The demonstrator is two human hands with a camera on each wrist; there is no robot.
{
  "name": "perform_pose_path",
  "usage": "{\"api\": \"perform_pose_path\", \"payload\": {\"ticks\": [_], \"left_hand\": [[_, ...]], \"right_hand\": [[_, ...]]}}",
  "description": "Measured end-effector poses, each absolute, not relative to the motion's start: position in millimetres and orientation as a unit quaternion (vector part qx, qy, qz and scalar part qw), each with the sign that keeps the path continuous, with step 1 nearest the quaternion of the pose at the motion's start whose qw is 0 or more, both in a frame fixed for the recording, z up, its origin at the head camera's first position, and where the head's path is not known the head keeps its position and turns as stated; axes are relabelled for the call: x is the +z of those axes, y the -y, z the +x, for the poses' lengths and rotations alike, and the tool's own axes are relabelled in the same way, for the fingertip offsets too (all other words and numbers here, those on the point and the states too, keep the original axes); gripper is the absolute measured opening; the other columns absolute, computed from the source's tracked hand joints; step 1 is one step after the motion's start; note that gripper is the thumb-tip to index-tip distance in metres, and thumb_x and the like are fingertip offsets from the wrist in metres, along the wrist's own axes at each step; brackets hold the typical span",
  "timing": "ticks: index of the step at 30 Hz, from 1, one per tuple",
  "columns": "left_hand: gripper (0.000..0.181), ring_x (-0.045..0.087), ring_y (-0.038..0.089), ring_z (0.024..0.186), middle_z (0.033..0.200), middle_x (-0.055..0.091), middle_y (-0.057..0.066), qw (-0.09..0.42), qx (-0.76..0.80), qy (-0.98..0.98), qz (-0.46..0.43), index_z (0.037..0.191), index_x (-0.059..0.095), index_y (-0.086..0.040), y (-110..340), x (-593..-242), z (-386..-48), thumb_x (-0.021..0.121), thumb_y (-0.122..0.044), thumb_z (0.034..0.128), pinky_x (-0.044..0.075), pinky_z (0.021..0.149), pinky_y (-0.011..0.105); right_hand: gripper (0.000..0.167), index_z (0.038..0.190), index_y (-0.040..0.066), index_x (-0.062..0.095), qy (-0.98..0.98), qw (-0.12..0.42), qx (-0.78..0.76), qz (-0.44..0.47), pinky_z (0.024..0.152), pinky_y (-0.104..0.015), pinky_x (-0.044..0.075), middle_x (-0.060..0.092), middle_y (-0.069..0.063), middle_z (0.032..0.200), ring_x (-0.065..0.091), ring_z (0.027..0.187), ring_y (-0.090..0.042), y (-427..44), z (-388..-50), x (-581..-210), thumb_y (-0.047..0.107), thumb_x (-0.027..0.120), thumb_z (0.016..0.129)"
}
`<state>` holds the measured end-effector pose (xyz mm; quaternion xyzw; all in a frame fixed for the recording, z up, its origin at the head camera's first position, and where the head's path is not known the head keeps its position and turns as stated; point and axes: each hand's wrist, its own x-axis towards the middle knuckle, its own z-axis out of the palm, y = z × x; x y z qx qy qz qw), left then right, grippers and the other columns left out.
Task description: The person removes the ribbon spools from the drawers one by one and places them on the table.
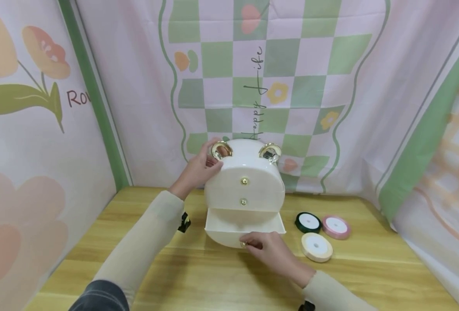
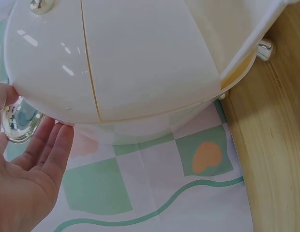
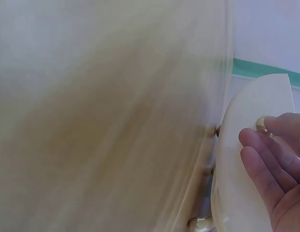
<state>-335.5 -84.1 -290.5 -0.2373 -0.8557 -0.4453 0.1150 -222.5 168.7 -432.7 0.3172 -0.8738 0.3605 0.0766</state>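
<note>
A glossy white storage box (image 1: 229, 190) with a rounded top and two gold rings like ears stands on the table. Its bottom drawer (image 1: 223, 238) is pulled out, and I see no contents in the visible part. My right hand (image 1: 272, 254) pinches the drawer's gold knob (image 3: 261, 125) between thumb and fingers. My left hand (image 1: 203, 168) rests against the box's upper left side, beside the left gold ring (image 1: 221, 150). In the left wrist view its fingers (image 2: 57, 150) are fairly straight along the box's edge. Two more gold knobs sit on the closed upper front.
Right of the box lie three ribbon spools: dark green (image 1: 308, 222), pink (image 1: 336, 227) and cream (image 1: 317, 247). The wooden table (image 1: 198, 276) meets a patterned curtain (image 1: 253, 56) behind the box. More printed cloth hangs on the left and right.
</note>
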Motion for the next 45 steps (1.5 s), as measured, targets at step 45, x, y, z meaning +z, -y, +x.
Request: {"api": "perform_pose_path", "payload": {"ticks": [45], "left_hand": [[0.069,0.065,0.024,0.091,0.101,0.067,0.01,0.117,-0.438,0.863,-0.222,0.156,0.027,-0.032,84,-286,-333,0.063,-0.022,0.0979,0.056,0.076,0.04]], "right_hand": [[0.019,0.1,0.004,0.077,0.876,0.152,0.367,0.274,0.079,-0.029,0.058,0.074,-0.007,0.098,0.071,0.089,-0.019,-154,-283,-435,-0.006,0.076,0.084]]}}
